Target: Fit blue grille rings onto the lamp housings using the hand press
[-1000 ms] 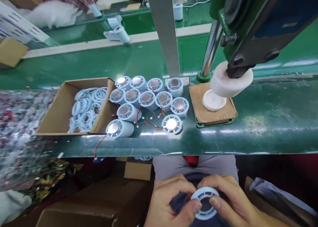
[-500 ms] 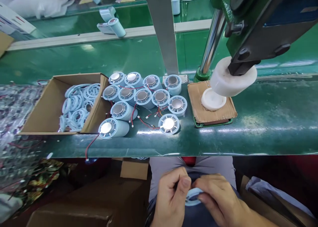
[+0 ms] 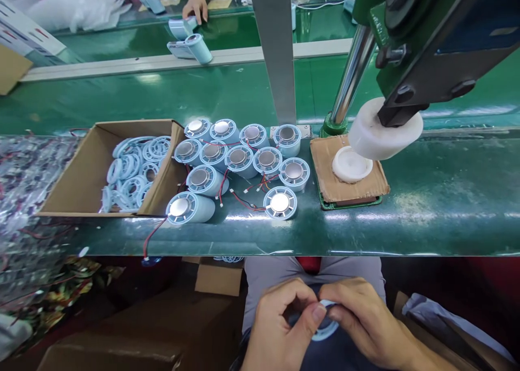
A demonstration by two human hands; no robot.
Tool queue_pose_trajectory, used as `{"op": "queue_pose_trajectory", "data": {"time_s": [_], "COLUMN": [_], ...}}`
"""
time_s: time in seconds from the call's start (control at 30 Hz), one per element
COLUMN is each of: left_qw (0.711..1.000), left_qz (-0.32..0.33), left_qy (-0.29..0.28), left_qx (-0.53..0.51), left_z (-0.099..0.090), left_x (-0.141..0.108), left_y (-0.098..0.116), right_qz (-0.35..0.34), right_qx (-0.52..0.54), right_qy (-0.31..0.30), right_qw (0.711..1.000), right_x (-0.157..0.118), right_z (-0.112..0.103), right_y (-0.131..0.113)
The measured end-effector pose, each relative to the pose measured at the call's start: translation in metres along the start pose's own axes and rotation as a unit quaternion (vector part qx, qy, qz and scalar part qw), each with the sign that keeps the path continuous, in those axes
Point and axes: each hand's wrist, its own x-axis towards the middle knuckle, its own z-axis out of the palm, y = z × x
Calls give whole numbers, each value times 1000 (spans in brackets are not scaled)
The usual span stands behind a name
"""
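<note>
Over the lap, short of the worktop (image 3: 447, 208), a pale-blue ring (image 3: 325, 336) is held between the left hand (image 3: 280, 317) and the right hand (image 3: 363, 314). The fingers of both are nearly closed, pinching its rim. Compared with the preceding view, the ring tilts to show more of its face, suggesting adjustment in progress; a co-worker's hand (image 3: 196, 5) has appeared opposite. The worktop's front edge lies near the knuckles; beyond, a gap separates the white press head (image 3: 384, 130) from the white cup (image 3: 352, 165).
</note>
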Motion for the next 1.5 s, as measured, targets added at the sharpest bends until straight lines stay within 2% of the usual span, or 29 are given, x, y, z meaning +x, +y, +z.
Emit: {"op": "queue_pose_trajectory", "data": {"time_s": [0.13, 0.3, 0.47, 0.53, 0.63, 0.7, 0.8, 0.93, 1.13, 1.27, 1.37, 1.43, 1.5], "left_qw": [999, 995, 997, 994, 997, 999, 998, 996, 997, 996, 993, 980, 954], "left_qz": [-25, -40, -29, -13, -13, -29, -60, -86, -77, -75, -97, -125, -146], "left_qy": [-15, -45, 27, 33, 10, 13, 27, 13, -2, 4, 63, 154, 258], "left_qx": [-43, -83, 72, 107, 77, 43, 4, -12, -20, -41, -6, 19, 40], "left_z": [-1, 2, 4, 5, 8, 10, 14, 13, 8, 5, -11, -33, -62], "left_x": [-2, -4, -6, -4, 3, 9, 13, 11, 7, 1, -11, -20, -25], "left_y": [4, 2, -4, -6, -8, -9, -7, -5, -4, -9, -30, -52, -77], "right_qz": [20, 11, 15, 12, 11, 28, 60, 75, 87, 77, 34, -7, -52], "right_qx": [42, 43, -8, -33, -54, -43, 24, 84, 23, -39, -128, -193, -222], "right_qy": [-16, -25, -51, -54, -62, -72, -84, -89, -81, -91, -91, -63, -29], "right_qw": [999, 999, 999, 998, 997, 996, 994, 990, 993, 992, 987, 979, 973], "right_x": [4, 7, 2, -1, -4, -3, -1, 1, 1, 3, 8, 14, 22], "right_z": [-10, -19, -15, -12, -8, -8, -11, -15, -17, -11, 1, 7, 10], "right_y": [7, 11, 8, 6, 3, 2, 1, -1, -4, 0, 8, 12, 12]}}
